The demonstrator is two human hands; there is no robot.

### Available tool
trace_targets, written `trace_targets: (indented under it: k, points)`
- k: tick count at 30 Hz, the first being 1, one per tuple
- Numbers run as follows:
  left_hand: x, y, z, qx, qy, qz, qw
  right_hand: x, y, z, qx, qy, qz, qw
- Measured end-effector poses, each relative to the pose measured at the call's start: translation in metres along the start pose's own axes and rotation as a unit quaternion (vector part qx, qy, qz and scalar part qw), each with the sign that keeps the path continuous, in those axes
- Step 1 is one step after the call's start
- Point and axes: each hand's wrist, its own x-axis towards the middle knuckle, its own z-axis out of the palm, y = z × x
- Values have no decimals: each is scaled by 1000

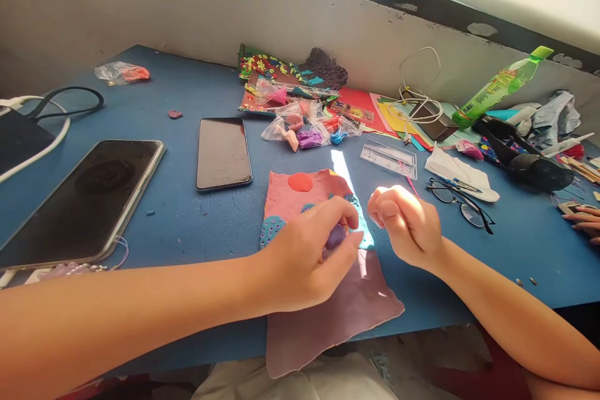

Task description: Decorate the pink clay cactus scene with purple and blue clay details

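My left hand [319, 256] is curled over a clay picture, its fingers and thumb around a purple clay ball [335, 236]. The picture has a pink upper part with a red disc [300, 182], blue dotted patches [272, 230], and a mauve clay sheet [323, 337] below. Just right of it, my right hand [405, 222] is closed in a fist above the table, its inside hidden. A thin pink stick [411, 185] shows right behind the knuckles; whether the fist grips it I cannot tell.
Two phones lie to the left, a black one [224, 153] and a larger one [94, 200]. Bagged clay [309, 136], a clear ruler [389, 157], eyeglasses [462, 203] and a green bottle [501, 90] lie beyond my hands. Another person's hand [584, 222] rests at the right edge.
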Motion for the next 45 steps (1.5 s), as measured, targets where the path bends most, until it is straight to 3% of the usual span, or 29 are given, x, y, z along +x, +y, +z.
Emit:
trace_targets:
  k: [3, 6, 9, 15, 21, 27, 34, 45]
  points:
    - [-4, 1, 2, 95, -23, 118, 988, 3, 9, -4, -107, 21, -40, 993]
    - [-7, 2, 2, 192, -60, 236, 951, 5, 13, -4, -114, 47, -51, 991]
    - [-5, 4, 2, 231, -53, 289, 927, 6, 14, -3, -113, 59, -45, 991]
    - [-3, 3, 3, 258, -39, 269, 927, 5, 15, -6, -135, 40, -35, 989]
    - [-12, 1, 4, 307, -31, 313, 898, 7, 16, -11, -139, 60, 13, 988]
    - [-15, 2, 5, 361, -9, 334, 870, 8, 19, -16, -115, -7, -4, 993]
    - [-16, -2, 9, 447, -22, 205, 870, 9, 26, -6, -98, -76, -50, 991]
    - [-16, -4, 11, 444, -55, 182, 876, 4, 47, 0, -28, -117, -43, 992]
